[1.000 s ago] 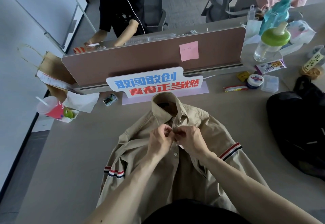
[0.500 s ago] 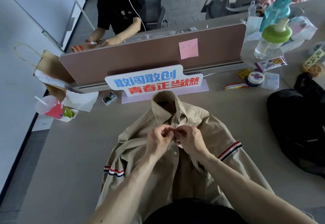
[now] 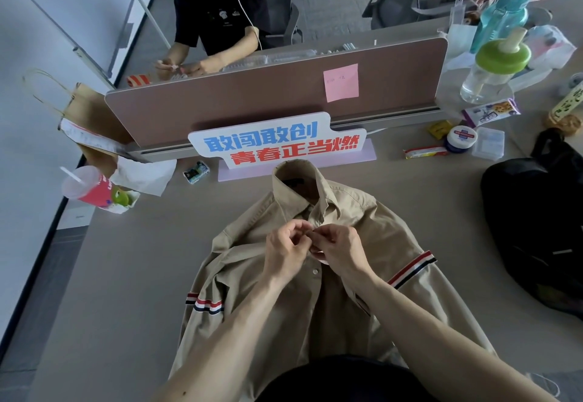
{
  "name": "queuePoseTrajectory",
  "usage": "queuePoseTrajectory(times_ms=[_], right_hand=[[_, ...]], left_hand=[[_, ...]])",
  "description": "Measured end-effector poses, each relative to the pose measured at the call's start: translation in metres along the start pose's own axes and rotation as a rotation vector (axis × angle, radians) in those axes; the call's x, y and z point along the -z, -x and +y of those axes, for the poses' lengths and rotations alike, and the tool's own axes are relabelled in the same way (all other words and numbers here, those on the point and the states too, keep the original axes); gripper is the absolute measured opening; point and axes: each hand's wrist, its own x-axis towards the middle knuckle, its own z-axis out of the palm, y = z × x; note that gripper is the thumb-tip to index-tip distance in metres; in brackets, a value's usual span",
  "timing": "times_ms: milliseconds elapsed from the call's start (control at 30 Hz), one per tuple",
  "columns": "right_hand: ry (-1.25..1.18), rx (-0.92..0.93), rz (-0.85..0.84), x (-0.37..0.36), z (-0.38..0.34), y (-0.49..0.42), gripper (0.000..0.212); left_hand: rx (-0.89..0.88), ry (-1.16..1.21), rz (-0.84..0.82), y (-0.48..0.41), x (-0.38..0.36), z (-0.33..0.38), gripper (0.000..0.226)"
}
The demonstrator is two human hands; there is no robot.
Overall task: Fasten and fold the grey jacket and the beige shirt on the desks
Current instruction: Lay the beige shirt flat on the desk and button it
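Note:
The beige shirt (image 3: 372, 231) lies front up on the desk (image 3: 132, 275), collar toward the divider, with red, white and blue stripes on both sleeves. My left hand (image 3: 285, 251) and my right hand (image 3: 339, 248) meet at the placket just below the collar. Both pinch the shirt's front edges there, fingertips touching. A white button (image 3: 315, 271) shows lower on the placket, below my hands. The grey jacket is not identifiable; a dark bundle (image 3: 536, 231) lies at the right.
A slogan sign (image 3: 277, 142) stands behind the collar against the brown divider (image 3: 252, 108). A pink cup (image 3: 86, 187) and paper bag (image 3: 85, 117) sit at the left. Bottles (image 3: 492, 67), snacks and small boxes crowd the back right. A person sits beyond the divider.
My hands stay at the same spot on the placket; the fingers have shifted slightly as they work the shirt's edges. The shirt has not moved.

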Motion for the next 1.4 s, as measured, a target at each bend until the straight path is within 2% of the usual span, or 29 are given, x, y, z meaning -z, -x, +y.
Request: queuePoseTrajectory(times_ms=[167, 333, 400, 533, 633, 900, 1067, 1167, 1300, 1400], right_hand=[[-0.246, -0.235, -0.049, 0.001, -0.013, -0.002, 0.014], [-0.306, -0.405, -0.116, 0.006, -0.015, -0.011, 0.013], [-0.295, -0.417, -0.127, 0.006, -0.015, -0.013, 0.013], [-0.225, -0.277, -0.088, 0.000, -0.012, -0.014, 0.015], [-0.138, -0.168, -0.040, -0.003, -0.006, -0.014, 0.011], [0.403, 0.226, 0.081, -0.005, -0.003, -0.009, 0.013], [0.456, 0.262, 0.069, -0.001, -0.007, -0.012, 0.011], [0.505, 0.276, 0.043, 0.000, -0.008, -0.015, 0.010], [0.542, 0.361, 0.013, 0.003, -0.006, -0.017, 0.012], [0.553, 0.410, 0.004, 0.002, 0.002, -0.018, 0.013]], left_hand=[[0.025, 0.148, -0.036, 0.001, 0.000, -0.004, 0.020], [0.042, 0.195, -0.091, -0.001, 0.002, -0.006, 0.022], [0.041, 0.180, -0.115, -0.002, 0.004, -0.007, 0.024], [0.039, 0.128, -0.083, -0.007, 0.002, -0.004, 0.021], [0.075, 0.161, -0.087, -0.007, 0.001, 0.004, 0.027], [0.071, 0.159, -0.044, -0.013, -0.001, -0.003, 0.032], [-0.064, 0.029, -0.107, -0.017, 0.005, -0.003, 0.033], [-0.049, 0.011, -0.119, -0.019, 0.007, -0.004, 0.032], [-0.061, 0.023, -0.131, -0.023, 0.009, -0.009, 0.017], [-0.070, 0.030, -0.132, -0.024, 0.011, -0.010, 0.019]])
